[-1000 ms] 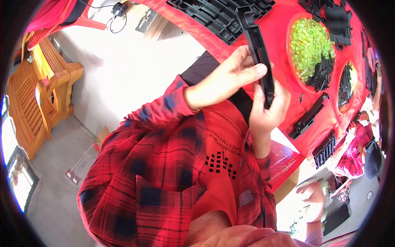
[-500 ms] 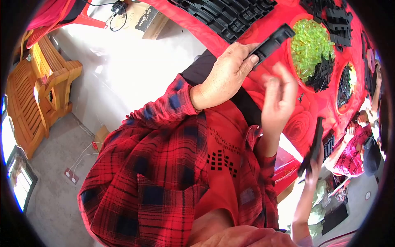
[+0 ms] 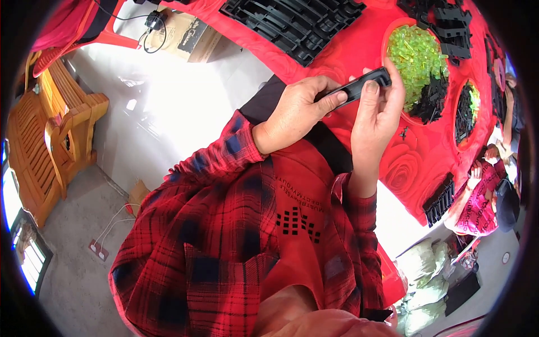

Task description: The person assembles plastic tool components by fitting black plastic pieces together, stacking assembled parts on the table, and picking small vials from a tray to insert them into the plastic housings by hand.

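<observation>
Between my hands is a long black plastic part (image 3: 355, 90) with a hollow channel along its upper face. My left hand (image 3: 295, 112) grips its near-left end, the thumb lying on top. At the far-right end, my right hand (image 3: 379, 115) pinches it, thumb on the upper face and fingers behind. The part is held above the red tablecloth (image 3: 370, 39). Just beyond my right hand sits a round red tray (image 3: 387, 40) holding small translucent yellow-green pieces (image 3: 416, 53) and thin black pieces (image 3: 431, 101).
Rows of similar black parts (image 3: 295, 25) lie at the table's far side. Black parts (image 3: 452, 31) are piled at far right, near a second red tray (image 3: 460, 147). More black parts (image 3: 439, 199) rest at the right edge. A co-worker (image 3: 477, 199) is at right; a wooden bench (image 3: 48, 135) stands left.
My right hand has come up to the black part and now grips its far end. The part has dropped slightly and tilted flatter. Another person's hand with a black part has left the lower right.
</observation>
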Demonstrator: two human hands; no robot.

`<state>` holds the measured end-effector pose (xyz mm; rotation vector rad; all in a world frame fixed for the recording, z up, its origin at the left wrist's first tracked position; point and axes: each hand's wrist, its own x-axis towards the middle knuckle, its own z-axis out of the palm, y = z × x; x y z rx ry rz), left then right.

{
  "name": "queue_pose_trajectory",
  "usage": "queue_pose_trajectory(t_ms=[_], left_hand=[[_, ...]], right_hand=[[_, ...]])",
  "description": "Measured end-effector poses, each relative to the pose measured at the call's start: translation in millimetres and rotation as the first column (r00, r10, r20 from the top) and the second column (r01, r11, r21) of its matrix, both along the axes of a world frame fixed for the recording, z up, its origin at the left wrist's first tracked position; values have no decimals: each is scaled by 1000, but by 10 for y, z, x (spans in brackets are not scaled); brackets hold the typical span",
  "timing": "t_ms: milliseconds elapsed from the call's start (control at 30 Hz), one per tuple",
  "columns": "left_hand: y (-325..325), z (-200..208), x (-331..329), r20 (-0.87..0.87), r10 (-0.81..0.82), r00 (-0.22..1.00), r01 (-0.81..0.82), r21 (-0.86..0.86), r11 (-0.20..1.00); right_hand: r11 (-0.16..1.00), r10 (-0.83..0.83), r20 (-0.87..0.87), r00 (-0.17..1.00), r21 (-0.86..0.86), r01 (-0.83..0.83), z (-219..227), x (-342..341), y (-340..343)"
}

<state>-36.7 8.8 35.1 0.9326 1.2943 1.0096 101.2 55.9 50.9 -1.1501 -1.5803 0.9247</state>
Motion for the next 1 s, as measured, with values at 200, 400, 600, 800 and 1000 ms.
queue_pose_trajectory(t_ms=[200, 400, 600, 800, 1000], left_hand=[[3, -41, 55, 185, -29, 982, 49, -105, 993], [-45, -125, 129, 285, -28, 958, 85, -187, 979], [-7, -108, 144, 215, -77, 974, 106, -124, 987], [-27, -180, 148, 226, -87, 970, 121, -144, 982], [-26, -210, 224, 336, -86, 938, 162, -206, 965]], right_hand=[[990, -117, 192, 974, 97, 100, -23, 26, -151], [973, -180, 360, 916, 201, 112, -31, 76, -218], [988, -134, 235, 963, 105, 112, -32, 124, -188], [989, -138, 235, 962, 85, 121, -98, 149, -275], [967, -246, 343, 907, 154, 204, -88, 190, -327]])
